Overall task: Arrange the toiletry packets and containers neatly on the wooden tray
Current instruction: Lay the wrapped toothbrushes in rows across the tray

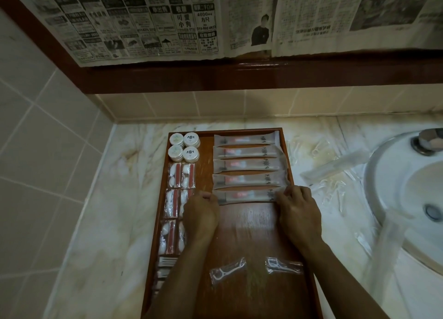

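A wooden tray point(249, 230) lies on the marble counter. Several long frosted toothbrush packets point(248, 164) lie in a column on its right half. The nearest packet point(247, 196) is pinched at its left end by my left hand point(201, 214) and at its right end by my right hand point(298, 209). Small round white containers point(184, 147) sit at the tray's far left corner. Below them run several cotton-bud packets point(181, 175) with red sticks. Two floss-pick packets point(227, 270) point(282, 266) lie near the tray's front.
Loose floss picks point(332, 191) and one more frosted packet point(335, 166) lie on the counter right of the tray. A white sink point(407, 198) with a tap sits at the right. Tiled walls close the corner; newspaper covers the mirror above.
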